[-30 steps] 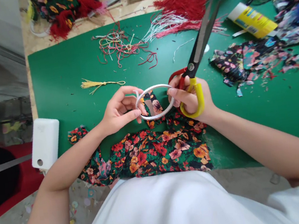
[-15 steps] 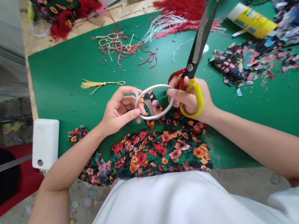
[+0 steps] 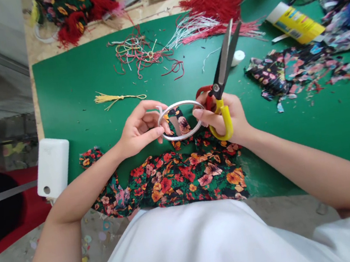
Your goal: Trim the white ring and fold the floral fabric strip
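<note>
Ring (image 3: 181,138), left edge pinched in fingers of left hand (image 3: 139,131), right edge touching right hand (image 3: 237,115), fingers clamped on scissors (image 3: 217,88)

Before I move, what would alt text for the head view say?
Left hand holds a white ring above floral cloth; right hand, at the ring's right side, holds scissors, blades slightly apart, pointing away from the body. On the green mat beyond lie a yellow tassel, tangled threads and a yellow tube.
</note>
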Demonstrator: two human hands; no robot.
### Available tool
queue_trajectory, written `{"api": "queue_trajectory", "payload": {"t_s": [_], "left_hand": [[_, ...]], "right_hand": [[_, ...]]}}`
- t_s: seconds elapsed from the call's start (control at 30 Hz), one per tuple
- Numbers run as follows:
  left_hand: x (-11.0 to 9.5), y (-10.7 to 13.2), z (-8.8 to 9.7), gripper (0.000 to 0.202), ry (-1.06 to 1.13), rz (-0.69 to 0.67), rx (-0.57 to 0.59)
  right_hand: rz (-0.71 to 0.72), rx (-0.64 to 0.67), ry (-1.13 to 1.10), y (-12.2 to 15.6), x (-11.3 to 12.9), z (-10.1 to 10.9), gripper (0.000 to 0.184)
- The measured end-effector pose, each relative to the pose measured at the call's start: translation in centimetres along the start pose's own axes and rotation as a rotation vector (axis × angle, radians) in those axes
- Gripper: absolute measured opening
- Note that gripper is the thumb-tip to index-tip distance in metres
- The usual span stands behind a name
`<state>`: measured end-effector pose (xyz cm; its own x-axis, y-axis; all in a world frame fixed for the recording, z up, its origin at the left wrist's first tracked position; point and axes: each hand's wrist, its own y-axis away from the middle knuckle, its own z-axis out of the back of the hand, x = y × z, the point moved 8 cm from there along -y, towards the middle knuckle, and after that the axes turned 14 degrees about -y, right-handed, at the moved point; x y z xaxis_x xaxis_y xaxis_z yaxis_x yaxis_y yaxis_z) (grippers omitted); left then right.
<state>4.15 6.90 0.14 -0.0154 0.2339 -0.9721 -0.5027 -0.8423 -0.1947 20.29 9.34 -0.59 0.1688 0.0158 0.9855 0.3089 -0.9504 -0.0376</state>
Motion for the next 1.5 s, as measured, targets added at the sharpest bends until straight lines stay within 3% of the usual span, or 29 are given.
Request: {"api": "queue_trajectory", "payload": {"t_s": [0.13,0.23,0.33,0.4,0.63,0.83,1.03,1.13,1.27,1.5], "left_hand": [[-0.4,0.2,-0.5,0.037,-0.126,-0.039,0.053],[-0.9,0.3,-1.4,0.042,-0.361,-0.117,0.159],[-1.0,0.4,-2.0,0.032,-0.559,-0.129,0.233],[-1.0,0.4,-2.0,0.026,-0.598,-0.099,0.24],[-0.5,0.4,-1.7,0.032,-0.509,-0.002,0.198],[-0.1,0.7,-0.5,0.03,-0.24,0.041,0.027],[0.2,0.5,0.3,0.022,-0.051,0.049,-0.105],[0.4,0.4,0.4,0.022,0.042,0.029,-0.09],[0.5,0.4,0.1,0.039,0.018,0.032,-0.027],[0.1,0.2,0.3,0.05,0.012,-0.056,-0.044]], "right_hand": [[0.083,0.053,0.133,0.2,0.4,-0.3,0.036],[0.154,0.179,0.298,0.6,0.7,-1.3,0.029],[0.224,0.344,0.421,1.1,0.9,-2.7,0.019],[0.258,0.388,0.465,1.3,1.0,-3.1,0.015],[0.273,0.349,0.457,1.3,1.3,-2.8,0.015],[0.189,0.267,0.378,1.0,0.9,-2.1,0.018],[0.094,0.108,0.232,0.7,0.5,-0.8,0.036],[0.017,0.044,0.125,0.6,0.0,-0.2,0.04],[-0.035,-0.043,0.007,0.4,-0.4,0.4,0.044],[-0.066,-0.042,-0.114,0.1,-1.2,0.4,0.044]]}}
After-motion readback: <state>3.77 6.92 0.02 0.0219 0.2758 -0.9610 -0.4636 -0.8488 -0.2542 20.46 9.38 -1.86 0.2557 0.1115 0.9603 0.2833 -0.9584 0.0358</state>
